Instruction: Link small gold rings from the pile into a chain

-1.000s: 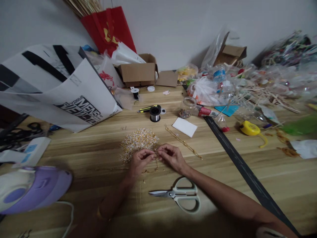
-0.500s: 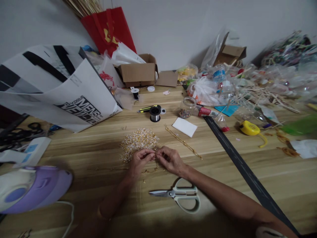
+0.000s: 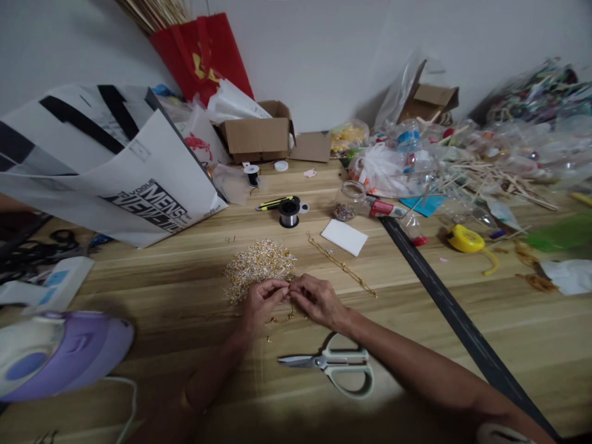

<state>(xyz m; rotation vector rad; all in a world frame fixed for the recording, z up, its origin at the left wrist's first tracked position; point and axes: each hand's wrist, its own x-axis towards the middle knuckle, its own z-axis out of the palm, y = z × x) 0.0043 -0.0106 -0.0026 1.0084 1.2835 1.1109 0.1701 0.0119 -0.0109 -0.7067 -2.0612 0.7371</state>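
Observation:
My left hand point(image 3: 264, 302) and my right hand point(image 3: 320, 300) meet fingertip to fingertip, both closed in a pinch. A thin gold chain point(image 3: 283, 319) runs up to the pinched fingers from the table just below; the exact spot they grip is hidden. Right behind my left hand lies a heap of small gold and clear beaded pieces point(image 3: 259, 265). A second gold chain point(image 3: 342, 266) is stretched out on the table beyond my right hand. Scissors point(image 3: 326, 362) with pale handles lie nearer to me, beside my right forearm. One tiny gold piece point(image 3: 269, 339) rests left of them.
Behind the heap stand a wire spool point(image 3: 289, 213) and a yellow-black cutter point(image 3: 272, 202). A bead jar point(image 3: 350, 200), white paper point(image 3: 345, 237) and tape measure point(image 3: 466, 238) are to the right. A purple iron point(image 3: 78, 351) and white paper bag point(image 3: 152, 185) occupy the left.
The right hand's fingers have shifted very slightly against the left fingertips. Otherwise the hands, chains and scissors stay where they were.

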